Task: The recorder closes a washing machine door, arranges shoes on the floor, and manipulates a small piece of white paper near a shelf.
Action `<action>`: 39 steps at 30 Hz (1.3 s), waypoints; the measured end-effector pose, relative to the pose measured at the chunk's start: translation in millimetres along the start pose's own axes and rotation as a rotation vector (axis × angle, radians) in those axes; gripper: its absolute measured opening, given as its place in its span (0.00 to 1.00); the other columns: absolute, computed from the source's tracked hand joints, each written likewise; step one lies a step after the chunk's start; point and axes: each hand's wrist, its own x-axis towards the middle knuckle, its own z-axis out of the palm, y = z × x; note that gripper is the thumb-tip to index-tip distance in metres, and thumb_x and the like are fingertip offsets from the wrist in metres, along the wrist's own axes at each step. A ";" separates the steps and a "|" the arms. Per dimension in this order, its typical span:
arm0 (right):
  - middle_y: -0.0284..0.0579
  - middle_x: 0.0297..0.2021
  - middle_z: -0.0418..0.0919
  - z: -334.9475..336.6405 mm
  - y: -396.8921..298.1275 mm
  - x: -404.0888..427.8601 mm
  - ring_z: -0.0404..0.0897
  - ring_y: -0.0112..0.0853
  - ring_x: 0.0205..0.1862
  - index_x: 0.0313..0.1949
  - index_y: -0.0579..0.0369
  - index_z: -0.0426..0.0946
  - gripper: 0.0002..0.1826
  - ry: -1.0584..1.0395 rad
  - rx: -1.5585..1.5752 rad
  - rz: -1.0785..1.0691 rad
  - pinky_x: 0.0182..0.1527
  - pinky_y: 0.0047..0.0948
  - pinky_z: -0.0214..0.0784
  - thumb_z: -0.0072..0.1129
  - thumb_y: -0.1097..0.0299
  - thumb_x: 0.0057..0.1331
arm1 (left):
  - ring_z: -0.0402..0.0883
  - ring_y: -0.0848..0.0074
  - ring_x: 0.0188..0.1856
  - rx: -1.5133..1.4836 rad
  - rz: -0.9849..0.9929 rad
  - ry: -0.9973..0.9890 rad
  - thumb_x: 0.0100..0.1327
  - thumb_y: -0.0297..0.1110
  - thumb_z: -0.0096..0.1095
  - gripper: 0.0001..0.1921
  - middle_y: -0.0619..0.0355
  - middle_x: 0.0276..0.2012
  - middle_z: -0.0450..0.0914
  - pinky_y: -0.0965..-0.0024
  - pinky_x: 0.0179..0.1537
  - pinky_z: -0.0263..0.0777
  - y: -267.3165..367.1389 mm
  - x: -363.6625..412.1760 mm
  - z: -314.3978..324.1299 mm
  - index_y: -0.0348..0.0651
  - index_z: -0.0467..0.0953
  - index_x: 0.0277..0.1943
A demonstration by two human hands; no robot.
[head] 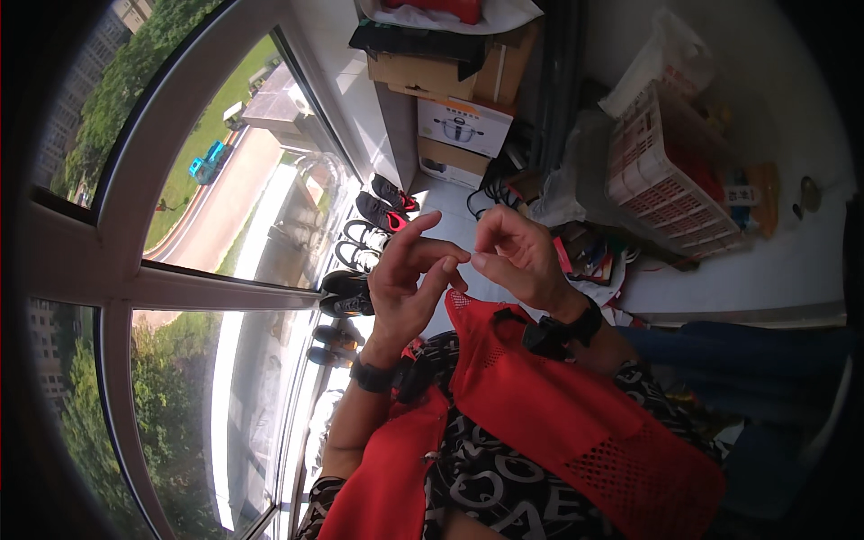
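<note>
My left hand (412, 283) and my right hand (523, 260) are raised before me, their fingertips nearly meeting. The right thumb and forefinger are pinched together. Left fingertips reach toward them, with the thumb just below the forefinger. Anything as thin as a thread between them is too small to make out. A red fabric piece with mesh panels (540, 418) hangs over my lap, its upper corner right under the left fingers; whether they grip it is unclear. More red fabric (385, 472) lies along my left side. Dark bands with a device circle both wrists.
Pairs of shoes (364, 236) line the foot of the large window (216, 290) on the left. Ahead stand stacked cardboard boxes (466, 128). To the right are a pink plastic crate (668, 182) with bags and blue fabric (729, 364).
</note>
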 end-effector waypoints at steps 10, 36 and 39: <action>0.33 0.29 0.68 -4.9 10.4 -2.9 0.64 0.17 0.30 0.37 0.60 0.69 0.06 0.017 -0.207 -0.051 0.34 0.18 0.58 0.54 0.71 0.68 | 0.83 0.75 0.31 -0.006 -0.018 -0.008 0.64 0.16 0.56 0.25 0.49 0.38 0.83 0.75 0.35 0.78 -1.4 -2.1 1.0 0.32 0.62 0.63; 0.32 0.26 0.69 10.7 6.8 -5.1 0.69 0.18 0.29 0.49 0.59 0.68 0.16 -0.049 -0.078 0.035 0.35 0.21 0.63 0.54 0.75 0.60 | 0.83 0.75 0.33 -0.016 0.001 -0.007 0.63 0.15 0.56 0.23 0.50 0.38 0.83 0.74 0.36 0.78 -0.8 -10.5 -3.5 0.32 0.65 0.62; 0.33 0.26 0.69 11.2 8.3 -5.6 0.69 0.18 0.29 0.48 0.59 0.68 0.15 -0.050 -0.080 0.052 0.35 0.21 0.64 0.53 0.75 0.61 | 0.83 0.75 0.33 -0.014 -0.003 -0.008 0.63 0.15 0.56 0.23 0.50 0.38 0.83 0.74 0.36 0.78 0.7 -11.5 -3.5 0.32 0.65 0.61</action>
